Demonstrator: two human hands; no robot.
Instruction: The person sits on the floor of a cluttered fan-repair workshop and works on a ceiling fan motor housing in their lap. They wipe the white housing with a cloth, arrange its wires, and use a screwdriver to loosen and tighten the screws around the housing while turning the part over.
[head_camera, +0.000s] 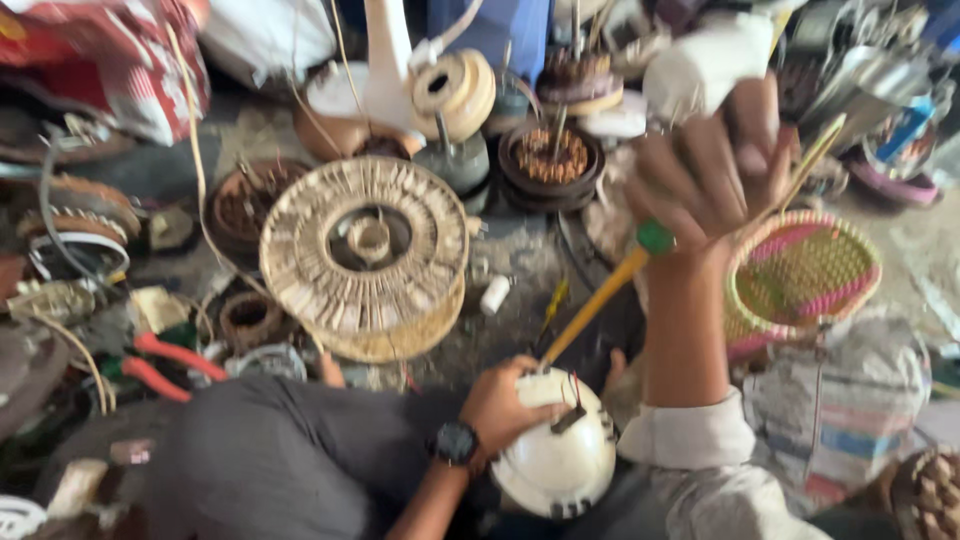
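Note:
My left hand (503, 402), with a black watch on its wrist, rests on a white domed motor housing (560, 465) in my lap. It grips the lower end of a yellow-handled screwdriver (595, 300) set against the housing. The screwdriver slants up to the right and ends in a green cap. My right hand (705, 175) is raised just above that cap. It is blurred, its fingers are apart, and I see nothing gripped in it. A white sleeve covers that forearm.
A large round beige stator core (365, 255) lies ahead on the floor. Red-handled pliers (165, 365) are at the left. A pink and green woven basket (800, 275) and a newspaper bundle (860, 400) sit at the right. Copper-wound motor parts (545, 155) crowd the back.

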